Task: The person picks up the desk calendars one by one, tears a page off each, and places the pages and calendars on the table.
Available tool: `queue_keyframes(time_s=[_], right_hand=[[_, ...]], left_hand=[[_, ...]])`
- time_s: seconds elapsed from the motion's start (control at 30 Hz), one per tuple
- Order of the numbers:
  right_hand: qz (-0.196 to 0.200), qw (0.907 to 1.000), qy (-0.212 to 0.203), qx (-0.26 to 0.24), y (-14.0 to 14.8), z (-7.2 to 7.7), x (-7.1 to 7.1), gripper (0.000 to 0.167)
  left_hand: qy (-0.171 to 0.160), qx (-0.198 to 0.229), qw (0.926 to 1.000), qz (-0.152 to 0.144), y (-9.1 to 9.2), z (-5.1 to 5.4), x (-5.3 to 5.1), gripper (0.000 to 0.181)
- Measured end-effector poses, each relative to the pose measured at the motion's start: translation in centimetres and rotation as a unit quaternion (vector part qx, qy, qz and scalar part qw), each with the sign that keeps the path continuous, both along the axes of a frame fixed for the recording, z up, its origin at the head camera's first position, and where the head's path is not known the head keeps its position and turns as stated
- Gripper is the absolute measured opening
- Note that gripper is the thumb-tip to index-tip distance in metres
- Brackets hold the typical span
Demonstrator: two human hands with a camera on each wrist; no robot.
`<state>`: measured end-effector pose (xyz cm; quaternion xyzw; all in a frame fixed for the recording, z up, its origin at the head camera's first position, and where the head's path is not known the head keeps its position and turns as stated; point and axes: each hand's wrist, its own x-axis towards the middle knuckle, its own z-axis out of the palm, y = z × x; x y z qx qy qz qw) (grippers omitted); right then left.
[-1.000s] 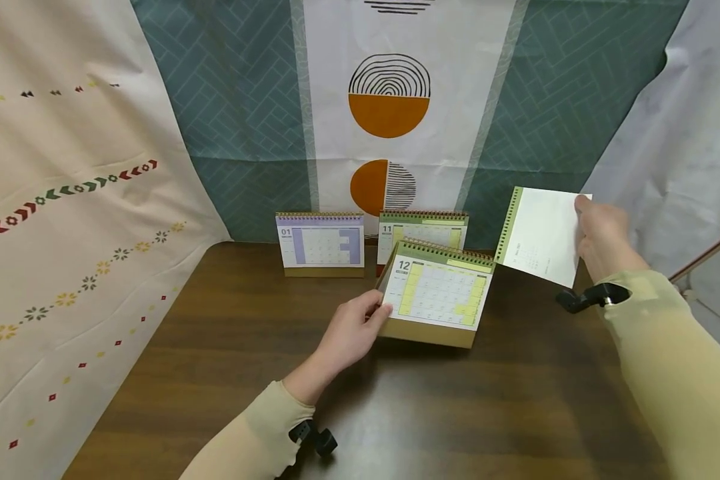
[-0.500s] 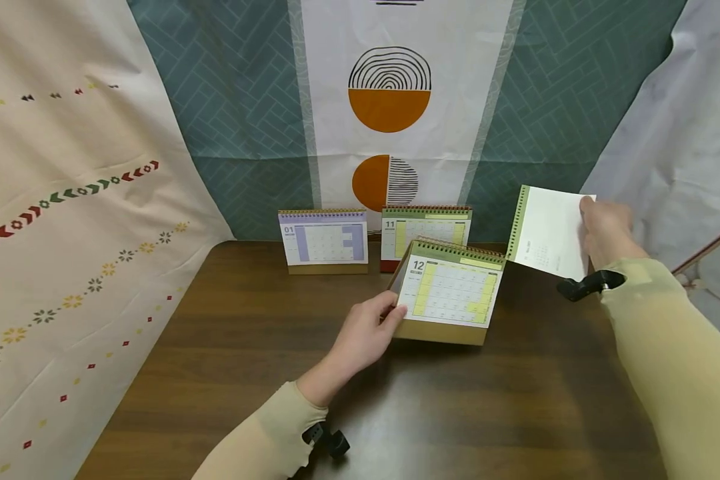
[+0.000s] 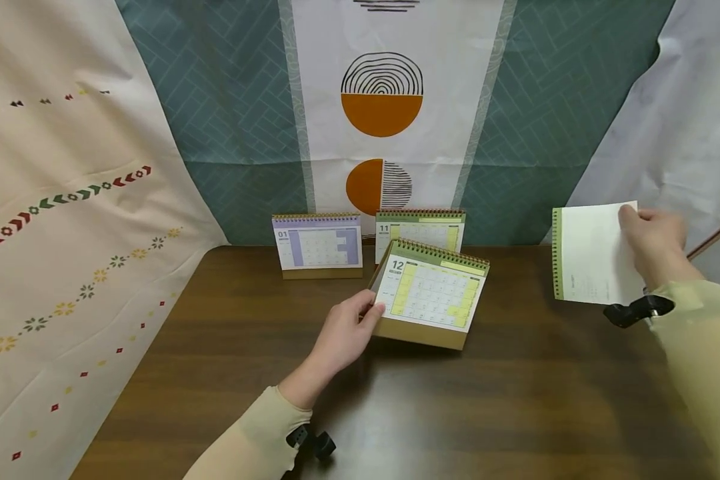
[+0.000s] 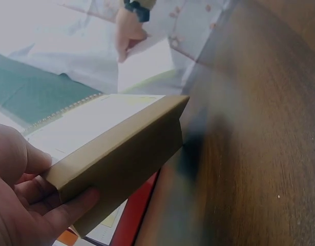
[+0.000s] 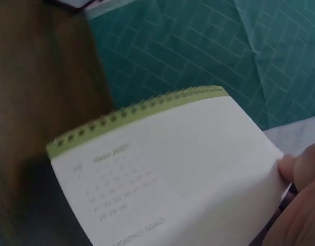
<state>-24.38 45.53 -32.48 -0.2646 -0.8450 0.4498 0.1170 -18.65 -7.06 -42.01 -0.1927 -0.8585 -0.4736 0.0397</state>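
My left hand (image 3: 343,335) grips the left edge of a green-topped desk calendar (image 3: 430,293) showing month 12, tilted above the wooden table. In the left wrist view the thumb (image 4: 38,160) lies on the page side and fingers curl under the brown card base (image 4: 124,148). Off to the right, my right hand (image 3: 660,243) pinches a loose calendar page (image 3: 597,257) by its far edge. A green strip with torn holes (image 5: 131,115) runs along that page, and small print shows on its white face. The page hangs apart from the calendar.
Behind the held calendar stand a purple desk calendar (image 3: 318,243) marked 01 and a green one (image 3: 420,228) marked 11, the latter partly covered. Patterned cloths (image 3: 234,120) hang at the back and sides of the wooden table (image 3: 228,373).
My right hand has carried the page to the right, away from the calendar, and turned it more upright. The left hand keeps its grip on the calendar, nearly in place.
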Motion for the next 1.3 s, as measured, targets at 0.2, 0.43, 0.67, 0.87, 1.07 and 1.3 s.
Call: queue_keyframes(time_s=[0.2, 0.43, 0.67, 0.87, 1.07, 1.3], right_hand=[[0.098, 0.9796, 0.004, 0.176, -1.1, -1.4, 0.8, 0.077], [0.175, 0.9240, 0.080, 0.330, -2.6, -3.2, 2.3, 0.060], [0.209, 0.8664, 0.153, 0.427, -4.1, -4.8, 3.5, 0.034], [0.240, 0.8331, 0.188, 0.461, -4.5, -6.4, 5.0, 0.016], [0.284, 0.8014, 0.219, 0.479, -4.6, -8.4, 6.8, 0.012], [0.309, 0.7881, 0.245, 0.473, -4.6, -10.1, 8.3, 0.017]], left_hand=[[-0.007, 0.003, 1.0000, 0.003, 0.0, -0.1, -0.1, 0.009], [-0.001, 0.011, 0.9999, 0.000, -0.1, 0.1, -0.4, 0.009], [0.000, 0.007, 1.0000, 0.006, -0.1, -0.1, -0.5, 0.008], [-0.002, 0.006, 0.9999, 0.008, 0.1, -0.3, -0.6, 0.009], [-0.002, 0.011, 0.9999, 0.005, 0.1, -0.4, -0.6, 0.009], [-0.015, 0.021, 0.9996, 0.010, 0.0, -0.3, -0.4, 0.008]])
